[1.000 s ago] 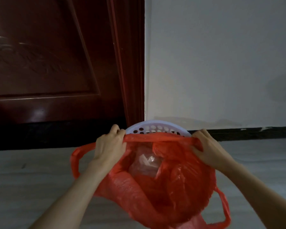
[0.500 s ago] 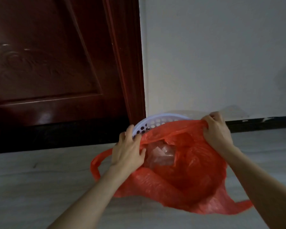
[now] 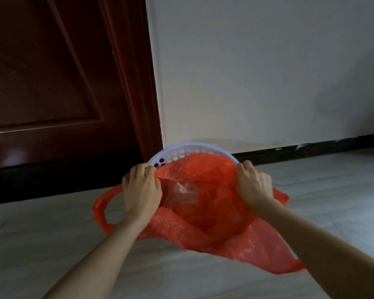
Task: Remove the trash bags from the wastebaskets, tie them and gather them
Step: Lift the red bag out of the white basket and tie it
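Hands first: I see my left hand (image 3: 141,187) and right hand (image 3: 254,183) each gripping the far rim of a red bag (image 3: 205,214), fingers curled tight over the plastic, knuckles toward the camera. The bag's mouth is pulled wide between them, and a crumpled clear wrapper (image 3: 183,192) lies inside. The bag sits in a pale, perforated basket (image 3: 190,148); only the basket's far rim shows above the red plastic, so I cannot tell how much of the bag is still inside it.

One bag handle (image 3: 100,209) loops out to the left of my left wrist, over the floor. The other handle (image 3: 289,267) trails out low on the right, under my right forearm. The near edge of the bag sags toward me.

The basket stands just in front of the corner where a dark red door (image 3: 52,83) and its frame meet a white wall (image 3: 257,72). Its far rim is just beside both, so room behind it is tight. A black skirting strip (image 3: 300,151) runs along the foot of the wall.

The floor (image 3: 41,244) is pale grey with faint streaks. It lies open to the left, to the right and toward me. The lighting is dim.
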`<control>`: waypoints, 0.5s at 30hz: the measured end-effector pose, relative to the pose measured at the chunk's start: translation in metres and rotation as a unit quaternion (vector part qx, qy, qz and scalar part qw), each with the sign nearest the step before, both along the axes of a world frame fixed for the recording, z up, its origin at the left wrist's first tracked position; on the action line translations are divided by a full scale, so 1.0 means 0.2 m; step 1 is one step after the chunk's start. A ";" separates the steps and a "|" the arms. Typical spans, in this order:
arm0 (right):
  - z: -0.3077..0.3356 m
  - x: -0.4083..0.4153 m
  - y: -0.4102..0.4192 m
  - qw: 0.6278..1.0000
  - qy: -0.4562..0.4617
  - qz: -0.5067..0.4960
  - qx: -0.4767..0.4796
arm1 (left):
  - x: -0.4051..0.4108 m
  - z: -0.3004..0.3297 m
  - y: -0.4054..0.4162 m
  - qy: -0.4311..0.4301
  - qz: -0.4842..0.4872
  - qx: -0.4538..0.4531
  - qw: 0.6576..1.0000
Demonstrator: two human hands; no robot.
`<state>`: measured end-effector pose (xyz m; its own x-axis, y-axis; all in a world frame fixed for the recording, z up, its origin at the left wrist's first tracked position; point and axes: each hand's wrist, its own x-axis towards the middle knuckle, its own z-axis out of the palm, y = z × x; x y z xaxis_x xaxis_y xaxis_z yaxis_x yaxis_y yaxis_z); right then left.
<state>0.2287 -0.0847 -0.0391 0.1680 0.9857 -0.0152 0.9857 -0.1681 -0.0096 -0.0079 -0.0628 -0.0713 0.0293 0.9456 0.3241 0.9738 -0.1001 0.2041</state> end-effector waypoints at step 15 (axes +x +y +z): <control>0.00 0.01 -0.32 0.980 0.064 0.115 -0.146 | -0.12 0.28 -0.15 0.092 -0.146 -0.459 0.872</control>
<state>0.2304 -0.1486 -0.0395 -0.0809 0.9479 -0.3080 0.9916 0.0453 -0.1209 -0.0329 -0.0925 -0.0151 0.2842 0.7476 -0.6003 0.9587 -0.2267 0.1715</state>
